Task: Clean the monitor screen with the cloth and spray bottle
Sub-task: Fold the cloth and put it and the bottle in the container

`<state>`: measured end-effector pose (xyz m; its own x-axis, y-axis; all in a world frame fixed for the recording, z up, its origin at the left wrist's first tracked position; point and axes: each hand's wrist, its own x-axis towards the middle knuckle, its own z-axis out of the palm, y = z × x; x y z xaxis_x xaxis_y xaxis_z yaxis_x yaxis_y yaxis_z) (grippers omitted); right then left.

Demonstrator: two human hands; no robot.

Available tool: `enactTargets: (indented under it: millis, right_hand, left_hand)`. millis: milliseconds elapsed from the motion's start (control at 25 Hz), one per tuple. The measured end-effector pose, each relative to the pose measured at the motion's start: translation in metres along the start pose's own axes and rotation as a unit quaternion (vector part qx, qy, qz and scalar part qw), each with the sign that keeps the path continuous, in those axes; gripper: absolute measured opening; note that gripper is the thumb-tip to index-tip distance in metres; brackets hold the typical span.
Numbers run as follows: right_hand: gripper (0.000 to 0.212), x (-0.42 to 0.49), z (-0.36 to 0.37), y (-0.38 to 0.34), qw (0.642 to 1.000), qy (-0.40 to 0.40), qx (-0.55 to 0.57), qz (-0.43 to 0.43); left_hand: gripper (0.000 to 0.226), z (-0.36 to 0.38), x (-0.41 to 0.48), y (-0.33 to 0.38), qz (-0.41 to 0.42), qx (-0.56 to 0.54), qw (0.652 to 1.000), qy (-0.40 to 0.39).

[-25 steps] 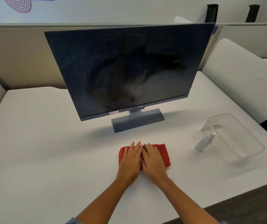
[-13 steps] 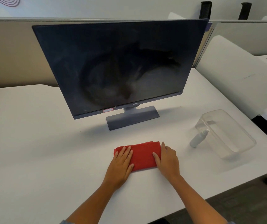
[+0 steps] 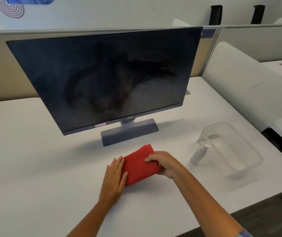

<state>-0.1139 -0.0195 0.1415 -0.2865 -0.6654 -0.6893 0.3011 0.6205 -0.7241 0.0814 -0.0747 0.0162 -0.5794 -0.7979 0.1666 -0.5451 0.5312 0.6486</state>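
Observation:
A dark monitor [image 3: 106, 79] with a smeared screen stands on its grey base [image 3: 130, 132] on the white desk. In front of it lies a folded red cloth [image 3: 139, 165]. My left hand [image 3: 113, 177] lies flat with its fingers together against the cloth's left edge. My right hand [image 3: 165, 164] curls around the cloth's right end, fingers on top and thumb below. A small white spray bottle [image 3: 198, 154] lies on the desk to the right, leaning against a clear tub.
A clear plastic tub [image 3: 229, 147] sits at the right of the white desk [image 3: 34, 159]. Beige partition panels [image 3: 3, 62] stand behind the monitor. A white padded divider [image 3: 249, 82] borders the desk on the right. The desk's front edge is near my forearms.
My hands went from side by side on top of the cloth to its two ends. My right hand now grips the right end, and the cloth has turned at an angle.

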Motion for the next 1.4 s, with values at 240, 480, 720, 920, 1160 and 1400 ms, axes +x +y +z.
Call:
enactTargets:
  millis: [240, 480, 720, 920, 1160, 1400]
  right_hand:
    - [0.018, -0.097, -0.099, -0.093, 0.974, -0.024, 0.135, -0.18]
    - [0.019, -0.145, -0.231, -0.112, 0.921, 0.116, 0.233, -0.289]
    - [0.023, -0.07, -0.264, -0.056, 0.881, 0.3, -0.251, -0.265]
    - [0.027, 0.0, -0.264, -0.001, 0.92, 0.156, -0.359, -0.008]
    - [0.044, -0.003, -0.28, -0.007, 0.987, 0.109, -0.102, 0.06]
    - [0.031, -0.001, -0.255, -0.015, 0.875, 0.154, -0.333, -0.315]
  left_hand:
    - [0.078, 0.035, 0.033, 0.042, -0.076, -0.035, 0.996, 0.038]
    - [0.087, 0.079, 0.058, 0.068, -0.082, -0.015, 0.996, 0.036]
    - [0.087, 0.106, 0.068, 0.083, -0.082, 0.084, 0.993, 0.022]
    - [0.075, 0.116, 0.064, 0.079, -0.05, 0.142, 0.989, -0.001]
    - [0.076, 0.116, 0.064, 0.081, -0.062, 0.136, 0.989, 0.016]
    - [0.08, 0.115, 0.064, 0.084, -0.07, 0.148, 0.986, 0.018]
